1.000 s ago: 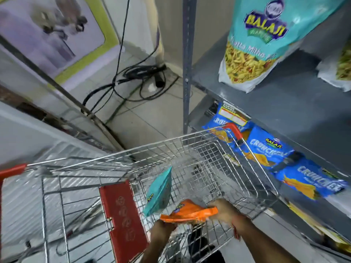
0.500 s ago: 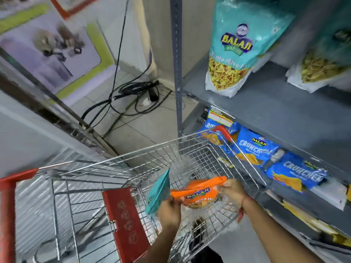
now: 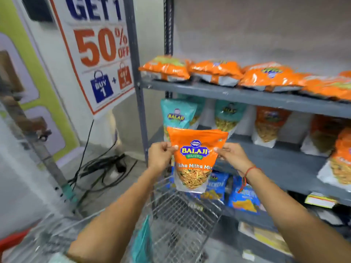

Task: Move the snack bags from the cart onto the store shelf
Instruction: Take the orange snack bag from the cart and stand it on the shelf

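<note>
An orange Balaji snack bag hangs upright in the air in front of the grey shelf unit, above the wire cart. My left hand pinches its left edge and my right hand pinches its right edge. A teal bag stands on edge inside the cart, below my left forearm. The top shelf carries a row of orange bags lying flat. The shelf below holds upright teal bags and orange bags.
Blue Crunchex bags fill a lower shelf beside the cart. A "50% off" sign hangs on the wall at left. Black cables lie on the floor by the shelf post. A metal frame stands at far left.
Both hands lifted the orange bag out of the cart and turned it upright, up to shelf height. The view tilted upward, bringing the top shelf and the sign into sight.
</note>
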### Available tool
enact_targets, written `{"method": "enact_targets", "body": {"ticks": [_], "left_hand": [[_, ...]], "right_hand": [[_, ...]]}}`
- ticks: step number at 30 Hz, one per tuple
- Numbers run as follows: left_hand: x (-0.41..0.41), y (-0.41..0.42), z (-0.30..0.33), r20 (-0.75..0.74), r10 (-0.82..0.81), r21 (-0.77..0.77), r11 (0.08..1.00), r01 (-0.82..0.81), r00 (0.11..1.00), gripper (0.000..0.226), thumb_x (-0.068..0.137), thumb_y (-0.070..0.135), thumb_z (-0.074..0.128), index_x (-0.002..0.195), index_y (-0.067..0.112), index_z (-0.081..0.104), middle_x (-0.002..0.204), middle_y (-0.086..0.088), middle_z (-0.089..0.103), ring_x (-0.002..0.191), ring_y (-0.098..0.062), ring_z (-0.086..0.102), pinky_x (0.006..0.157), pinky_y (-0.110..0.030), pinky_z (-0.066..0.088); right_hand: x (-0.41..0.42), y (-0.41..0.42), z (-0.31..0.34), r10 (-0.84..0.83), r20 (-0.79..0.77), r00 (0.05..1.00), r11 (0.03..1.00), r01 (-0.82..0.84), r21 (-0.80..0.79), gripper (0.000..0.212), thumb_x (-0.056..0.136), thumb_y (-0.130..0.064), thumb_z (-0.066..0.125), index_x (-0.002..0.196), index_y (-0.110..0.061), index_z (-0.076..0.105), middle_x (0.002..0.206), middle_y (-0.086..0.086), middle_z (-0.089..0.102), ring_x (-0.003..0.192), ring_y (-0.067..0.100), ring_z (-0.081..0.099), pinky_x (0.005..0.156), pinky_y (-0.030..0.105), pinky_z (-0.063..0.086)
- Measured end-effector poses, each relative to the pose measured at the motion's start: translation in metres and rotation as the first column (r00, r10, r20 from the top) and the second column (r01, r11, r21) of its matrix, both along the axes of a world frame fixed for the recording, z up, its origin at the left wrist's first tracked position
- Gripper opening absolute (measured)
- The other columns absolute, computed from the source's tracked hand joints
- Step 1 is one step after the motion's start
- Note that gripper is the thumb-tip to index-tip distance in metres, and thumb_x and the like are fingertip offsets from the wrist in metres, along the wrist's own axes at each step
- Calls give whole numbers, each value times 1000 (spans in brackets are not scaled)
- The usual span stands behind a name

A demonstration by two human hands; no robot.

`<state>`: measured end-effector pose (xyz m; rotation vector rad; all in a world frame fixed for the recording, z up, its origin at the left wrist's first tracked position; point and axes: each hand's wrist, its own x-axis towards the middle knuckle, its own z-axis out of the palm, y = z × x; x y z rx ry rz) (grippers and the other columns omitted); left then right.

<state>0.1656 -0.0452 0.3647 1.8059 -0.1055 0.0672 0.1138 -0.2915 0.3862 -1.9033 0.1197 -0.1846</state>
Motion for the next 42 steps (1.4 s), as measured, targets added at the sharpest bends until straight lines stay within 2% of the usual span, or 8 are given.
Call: {"method": "enact_targets", "body": {"ticks": [7, 11, 13, 16, 24, 27, 33, 42], "left_hand": [[9, -49, 142, 136, -144, -44, 988, 151, 980, 16, 75, 22, 76, 67, 10, 69, 77, -11, 73, 76, -24, 69, 76, -40, 57], [6, -75, 168, 172, -165, -58, 982, 177, 971, 16, 75, 26, 76, 63, 17, 69, 80, -7, 75, 81, -23, 70, 72, -37, 57], [4, -87, 171, 172, -195, -70, 975, 210, 965, 15, 76, 25, 75, 66, 16, 68, 84, -8, 74, 82, -23, 70, 69, -33, 54], [7, -103, 166, 174, -221, -69, 969, 236, 960, 17, 76, 25, 75, 64, 17, 67, 87, -13, 76, 78, -22, 69, 70, -34, 54], [25, -169, 115, 61, -289, -75, 953, 293, 955, 20, 70, 29, 79, 57, 17, 70, 80, -15, 77, 83, -36, 73, 82, -54, 59], [32, -207, 88, 13, -272, -66, 960, 272, 962, 19, 71, 28, 79, 57, 18, 71, 72, -8, 76, 69, -26, 73, 77, -43, 61], [48, -298, 48, -15, -289, -50, 956, 288, 957, 16, 74, 27, 77, 61, 18, 72, 69, -1, 73, 65, -13, 69, 67, -28, 58], [91, -393, -9, -70, -287, 16, 957, 289, 955, 17, 68, 35, 78, 54, 28, 72, 74, -6, 78, 77, -22, 73, 82, -49, 58]], "right_hand": [[-28, -41, 129, -134, 203, 970, 990, 138, -7, 16, 82, -15, 66, 67, -17, 69, 50, -12, 66, 47, -3, 56, 45, 9, 44], [-37, -62, 153, -163, 211, 964, 986, 169, -12, 12, 85, -13, 63, 74, -13, 67, 66, -2, 65, 56, 6, 54, 48, 9, 43], [-40, -72, 155, -182, 210, 961, 982, 190, -15, 12, 85, -16, 63, 84, -5, 69, 78, 8, 69, 68, 13, 57, 60, 20, 46], [-43, -88, 151, -228, 200, 953, 971, 237, -23, 20, 83, -20, 65, 90, -3, 70, 88, 11, 73, 74, 15, 60, 72, 31, 48], [-43, -147, 107, -336, 133, 932, 939, 343, -29, 12, 80, -20, 69, 72, -13, 73, 75, 1, 74, 64, 6, 65, 63, 20, 50], [-38, -183, 83, -374, 115, 920, 918, 385, -92, 17, 76, -24, 72, 74, -8, 75, 73, 3, 76, 65, 11, 65, 66, 27, 51], [-23, -256, 51, -456, 53, 889, 883, 459, -100, 16, 80, -20, 69, 70, -8, 74, 53, -12, 67, 49, -1, 59, 47, 9, 43], [17, -341, 5, -512, -29, 858, 857, 509, -81, 30, 85, -17, 63, 55, -16, 61, 42, -16, 61, 45, -2, 56, 49, 13, 41]]}}
